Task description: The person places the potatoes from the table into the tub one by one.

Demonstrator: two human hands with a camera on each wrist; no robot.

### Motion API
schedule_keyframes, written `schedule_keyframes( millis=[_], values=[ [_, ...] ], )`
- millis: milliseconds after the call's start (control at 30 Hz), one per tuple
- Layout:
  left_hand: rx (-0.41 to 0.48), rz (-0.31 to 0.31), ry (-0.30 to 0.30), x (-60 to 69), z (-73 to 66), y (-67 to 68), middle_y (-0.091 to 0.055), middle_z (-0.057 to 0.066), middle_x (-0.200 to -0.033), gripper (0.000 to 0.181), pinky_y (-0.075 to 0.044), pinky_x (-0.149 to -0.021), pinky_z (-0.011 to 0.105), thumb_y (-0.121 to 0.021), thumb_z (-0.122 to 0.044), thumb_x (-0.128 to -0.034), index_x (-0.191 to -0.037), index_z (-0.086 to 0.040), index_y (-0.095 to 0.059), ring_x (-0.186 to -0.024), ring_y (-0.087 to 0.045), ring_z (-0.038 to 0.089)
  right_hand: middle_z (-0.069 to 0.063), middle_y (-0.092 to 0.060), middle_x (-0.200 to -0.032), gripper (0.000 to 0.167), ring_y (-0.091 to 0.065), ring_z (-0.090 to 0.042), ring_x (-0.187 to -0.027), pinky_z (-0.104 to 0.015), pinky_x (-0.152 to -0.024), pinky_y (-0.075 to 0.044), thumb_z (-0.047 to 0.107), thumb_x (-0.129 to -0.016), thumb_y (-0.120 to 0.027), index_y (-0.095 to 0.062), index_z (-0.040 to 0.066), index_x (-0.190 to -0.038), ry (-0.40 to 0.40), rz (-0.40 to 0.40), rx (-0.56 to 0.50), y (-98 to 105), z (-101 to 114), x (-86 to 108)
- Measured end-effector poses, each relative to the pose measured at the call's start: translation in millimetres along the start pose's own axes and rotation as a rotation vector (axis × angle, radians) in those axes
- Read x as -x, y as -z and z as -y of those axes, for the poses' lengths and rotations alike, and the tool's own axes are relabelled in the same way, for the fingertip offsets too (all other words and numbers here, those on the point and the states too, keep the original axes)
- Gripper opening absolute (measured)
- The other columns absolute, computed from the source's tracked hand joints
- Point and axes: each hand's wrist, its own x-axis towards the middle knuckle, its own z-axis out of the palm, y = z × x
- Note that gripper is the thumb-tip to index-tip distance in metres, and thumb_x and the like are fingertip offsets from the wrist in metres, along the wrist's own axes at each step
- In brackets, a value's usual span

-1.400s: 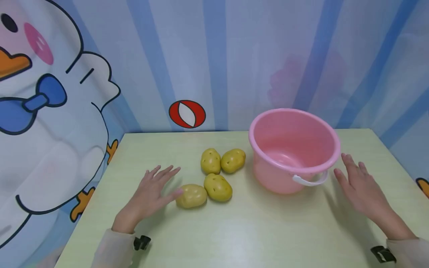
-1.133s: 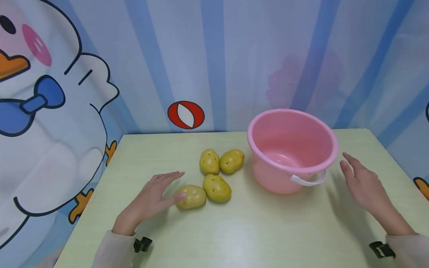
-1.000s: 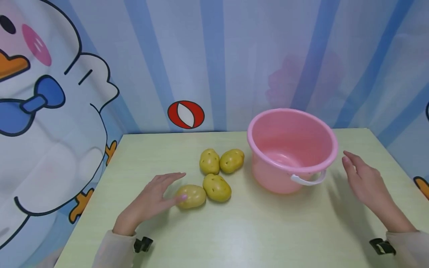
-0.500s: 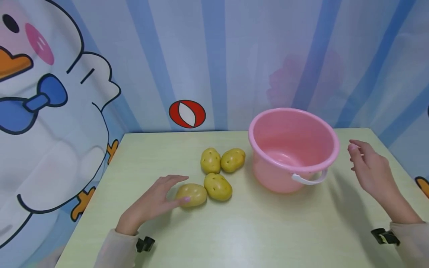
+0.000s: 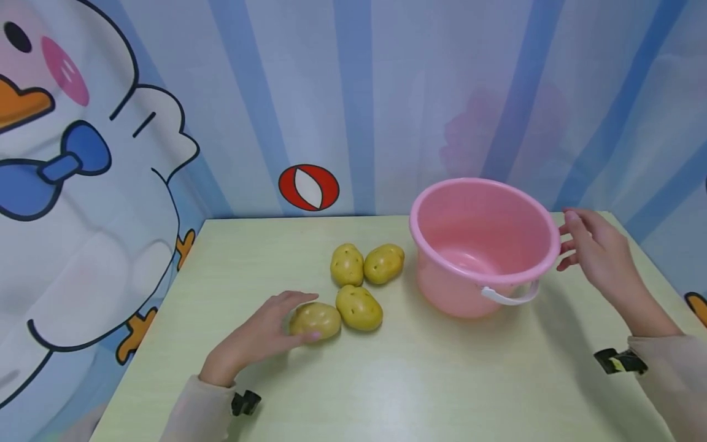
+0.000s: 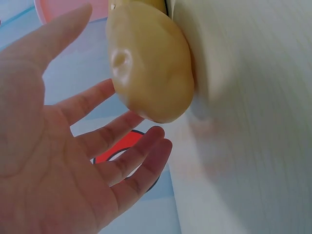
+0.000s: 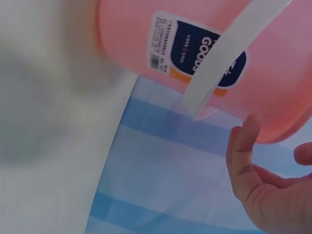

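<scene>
Several yellow potatoes lie together left of the pink bucket (image 5: 480, 304) in the head view. My left hand (image 5: 256, 337) is at the nearest, paler potato (image 5: 315, 321), thumb on its near side and fingers on its far side. In the left wrist view those fingers (image 6: 129, 161) are spread and the thumb stands away from the potato; whether a fingertip touches is unclear. At the bucket's right rim is my right hand (image 5: 604, 261). In the right wrist view its fingers (image 7: 242, 151) bend beneath the rim, and the thumb (image 7: 304, 153) stays apart from it.
A potato (image 5: 359, 308) touches the pale one, with two more potatoes (image 5: 347, 265) behind. The bucket's white handle (image 5: 510, 299) hangs at its front. The table (image 5: 386, 393) ends at a printed backdrop (image 5: 309, 92) behind and on both sides.
My left hand has moved slightly right, its thumb and fingers further around the pale potato. My right hand first drew away from the bucket, then rose and came in to its right rim.
</scene>
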Motion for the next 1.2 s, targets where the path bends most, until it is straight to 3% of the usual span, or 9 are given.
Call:
schedule_keyframes(
  millis=[233, 400, 900, 1200],
  values=[
    [0.012, 0.027, 0.027, -2.8, -0.3, -5.3, -0.048, 0.004, -0.144, 0.076, -0.040, -0.104, 0.053, -0.077, -0.055, -0.0822, -0.146, -0.021, -0.051, -0.128, -0.045, 0.026, -0.030, -0.048, -0.128, 0.060, -0.059, 0.000, -0.064, -0.022, -0.053, -0.053, 0.037, -0.109, -0.034, -0.034, -0.008, -0.149, -0.041, 0.011, -0.020, -5.8, 9.6, -12.1],
    [0.020, 0.048, 0.039, -5.2, -1.3, -7.6, -0.049, 0.001, -0.143, 0.076, -0.041, -0.104, 0.050, -0.081, -0.049, -0.0805, -0.145, -0.023, -0.051, -0.127, -0.046, 0.023, -0.030, -0.050, -0.124, 0.060, -0.057, 0.001, -0.064, -0.020, -0.052, -0.050, 0.037, -0.108, -0.035, -0.039, -0.009, -0.146, -0.038, -0.011, -0.002, -10.0, 13.6, -18.6],
    [-0.001, 0.018, -0.035, -11.3, 0.4, -10.8, -0.058, 0.003, -0.133, 0.068, -0.042, -0.103, 0.046, -0.086, -0.034, -0.0788, -0.136, -0.016, -0.056, -0.121, -0.053, 0.022, -0.024, -0.049, -0.105, 0.052, -0.056, -0.008, -0.058, -0.026, -0.047, -0.051, 0.026, -0.109, -0.034, -0.038, -0.011, -0.145, -0.121, 0.008, -0.030, -18.9, 20.2, -30.4],
    [0.011, -0.011, 0.032, -11.9, -2.3, -7.2, -0.057, 0.001, -0.134, 0.068, -0.044, -0.101, 0.043, -0.087, -0.033, -0.0785, -0.136, -0.016, -0.055, -0.119, -0.053, 0.019, -0.025, -0.049, -0.105, 0.052, -0.058, -0.009, -0.057, -0.027, -0.048, -0.052, 0.027, -0.109, -0.033, -0.037, -0.010, -0.145, -0.118, 0.025, -0.027, -19.5, 20.2, -33.3]
  ],
)
